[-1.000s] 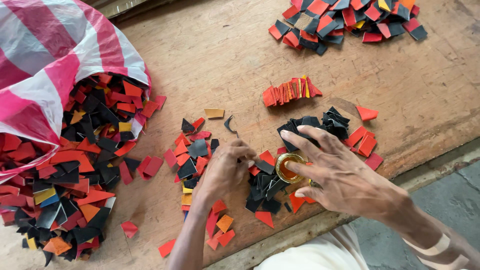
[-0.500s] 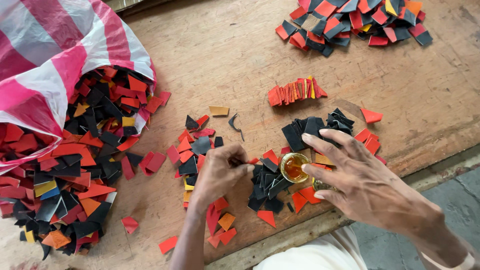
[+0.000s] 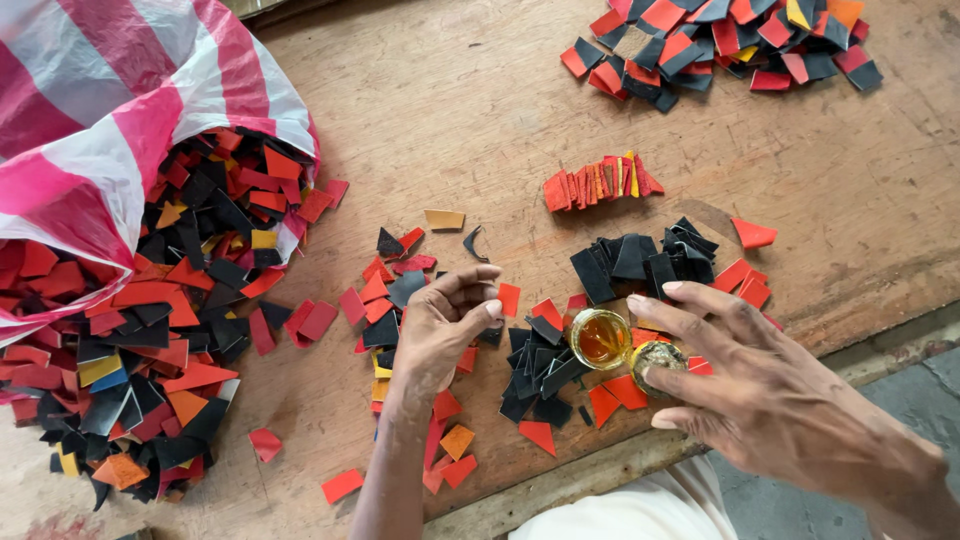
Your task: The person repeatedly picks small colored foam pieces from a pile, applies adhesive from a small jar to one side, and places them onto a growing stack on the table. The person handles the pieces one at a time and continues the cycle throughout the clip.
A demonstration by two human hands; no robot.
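Your left hand rests on the tabletop amid loose scraps of red, black and orange; its fingers are curled in, thumb and fingertips pinched together, and whether a scrap sits in that pinch you cannot tell from here; just to its right lies a flat black heap; your right hand lies right of that, its fingers spread and pointing left; the thumb and first fingers close around a small gold lid, which is partly hidden under them; touching or just beside the lid, on the side toward your left hand, stands a small open jar with amber liquid in it; so the jar sits between your two hands, nearer the right, with the black heap against it on the left; the hands themselves are apart.

Beyond the jar, farther from you, black pieces lie in an overlapping stack; beyond those a tidy red row stands on edge; a lone red triangle lies to the right of the black stack; at the far right corner lies a mixed pile of red and black; at your left a pink-and-white striped sack lies open, spilling a large heap of red, black, orange and yellow offcuts onto the wood.
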